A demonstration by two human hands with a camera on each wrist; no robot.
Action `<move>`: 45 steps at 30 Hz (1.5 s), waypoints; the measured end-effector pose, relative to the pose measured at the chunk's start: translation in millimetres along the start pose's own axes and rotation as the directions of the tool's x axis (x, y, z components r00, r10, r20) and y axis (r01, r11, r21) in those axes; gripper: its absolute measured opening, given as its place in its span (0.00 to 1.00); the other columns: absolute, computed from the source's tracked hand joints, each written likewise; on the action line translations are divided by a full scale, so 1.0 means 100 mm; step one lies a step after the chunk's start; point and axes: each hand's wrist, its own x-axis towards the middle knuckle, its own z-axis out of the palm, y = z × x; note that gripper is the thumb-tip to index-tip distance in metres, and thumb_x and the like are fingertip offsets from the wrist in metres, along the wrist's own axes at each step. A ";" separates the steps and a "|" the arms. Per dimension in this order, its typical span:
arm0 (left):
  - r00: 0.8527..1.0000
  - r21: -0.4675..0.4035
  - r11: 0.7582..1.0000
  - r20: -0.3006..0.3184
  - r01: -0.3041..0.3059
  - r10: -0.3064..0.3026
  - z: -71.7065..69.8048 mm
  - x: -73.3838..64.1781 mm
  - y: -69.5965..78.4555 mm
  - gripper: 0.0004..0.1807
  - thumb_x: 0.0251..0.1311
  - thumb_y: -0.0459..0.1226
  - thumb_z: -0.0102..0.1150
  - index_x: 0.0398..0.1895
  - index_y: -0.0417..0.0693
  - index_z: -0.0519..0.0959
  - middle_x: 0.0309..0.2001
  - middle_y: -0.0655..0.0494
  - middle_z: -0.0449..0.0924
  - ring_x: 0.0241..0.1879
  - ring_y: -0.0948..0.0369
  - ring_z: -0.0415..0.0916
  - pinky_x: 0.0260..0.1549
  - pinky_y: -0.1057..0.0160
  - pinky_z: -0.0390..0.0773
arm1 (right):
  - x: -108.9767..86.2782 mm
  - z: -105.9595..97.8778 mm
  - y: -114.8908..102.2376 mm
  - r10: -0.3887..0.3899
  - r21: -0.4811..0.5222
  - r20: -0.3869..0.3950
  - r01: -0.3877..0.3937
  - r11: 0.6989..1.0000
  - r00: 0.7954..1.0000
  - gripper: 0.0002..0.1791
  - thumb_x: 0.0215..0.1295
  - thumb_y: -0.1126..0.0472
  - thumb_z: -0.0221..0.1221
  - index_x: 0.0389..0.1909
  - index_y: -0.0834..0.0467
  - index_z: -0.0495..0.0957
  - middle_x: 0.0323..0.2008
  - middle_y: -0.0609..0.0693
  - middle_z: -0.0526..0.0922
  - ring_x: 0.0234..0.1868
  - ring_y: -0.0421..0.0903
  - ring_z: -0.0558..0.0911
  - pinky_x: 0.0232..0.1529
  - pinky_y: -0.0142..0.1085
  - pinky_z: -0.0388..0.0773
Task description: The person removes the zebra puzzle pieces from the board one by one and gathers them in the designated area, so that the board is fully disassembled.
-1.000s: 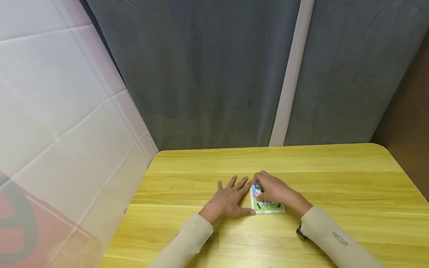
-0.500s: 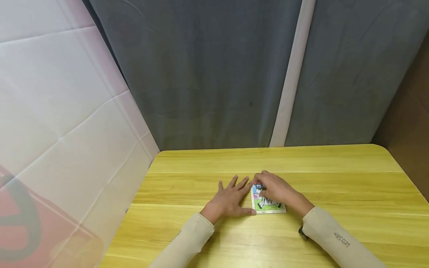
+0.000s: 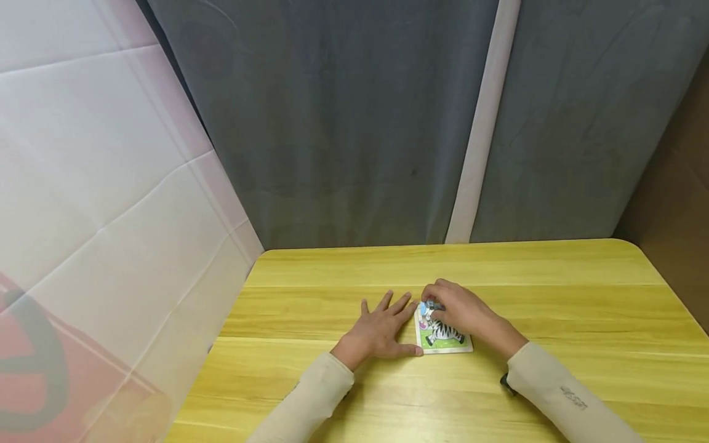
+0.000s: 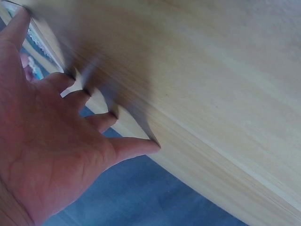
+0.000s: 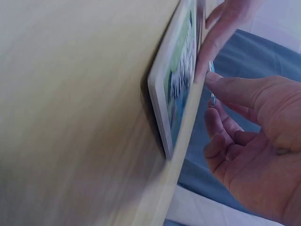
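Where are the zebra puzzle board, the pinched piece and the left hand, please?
Zebra puzzle board (image 3: 445, 335), head view: the zebra's striped body.
Pinched piece (image 5: 211, 66), right wrist view: its upper visible part.
Left hand (image 3: 378, 334), head view: back of the hand.

1. The square zebra board (image 3: 443, 351), pale-rimmed, lies flat on the table (image 3: 554, 369), picture up, one edge against the left hand's fingers (image 3: 411, 349).
2. A thin piece (image 5: 211, 66), partly blue, is pinched in the right hand's fingers (image 5: 233, 88), just above the board.

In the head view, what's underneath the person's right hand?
Under the right hand lies the zebra board, flat on the table. Its lower part shows; the hand and the small piece it pinches hide most of its upper right.
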 end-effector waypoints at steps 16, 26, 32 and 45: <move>1.000 0.015 1.000 -0.015 0.014 -0.014 0.02 -0.02 -0.02 0.57 0.60 0.78 0.53 0.88 0.70 0.47 0.88 0.67 0.42 0.87 0.47 0.42 0.72 0.20 0.53 | -0.31 -0.27 0.41 0.032 0.001 -0.025 -0.032 0.999 0.999 0.12 0.69 0.65 0.69 0.51 0.53 0.83 0.48 0.48 0.82 0.46 0.45 0.83 0.48 0.46 0.83; 1.000 0.008 1.000 -0.008 0.000 0.000 0.01 -0.02 -0.02 0.57 0.61 0.77 0.54 0.88 0.69 0.46 0.88 0.66 0.41 0.88 0.47 0.41 0.72 0.20 0.52 | -0.50 -0.31 0.62 0.040 -0.036 -0.038 -0.041 0.999 0.998 0.11 0.66 0.65 0.71 0.47 0.55 0.84 0.45 0.48 0.83 0.41 0.41 0.80 0.45 0.43 0.82; 1.000 0.011 1.000 -0.008 -0.001 0.001 0.02 -0.02 -0.02 0.57 0.61 0.77 0.54 0.88 0.69 0.46 0.88 0.66 0.41 0.88 0.47 0.41 0.72 0.20 0.53 | -0.54 -0.30 0.65 0.018 -0.038 -0.027 -0.019 0.999 0.999 0.11 0.65 0.65 0.72 0.46 0.55 0.84 0.43 0.47 0.83 0.42 0.41 0.81 0.45 0.43 0.82; 1.000 0.004 1.000 -0.005 -0.003 0.003 0.00 -0.01 0.01 0.57 0.61 0.77 0.54 0.88 0.69 0.47 0.88 0.66 0.41 0.88 0.47 0.41 0.72 0.20 0.52 | -0.53 -0.28 0.56 0.023 -0.052 -0.029 -0.024 0.998 0.999 0.13 0.66 0.66 0.70 0.51 0.57 0.84 0.46 0.49 0.82 0.46 0.46 0.83 0.49 0.47 0.83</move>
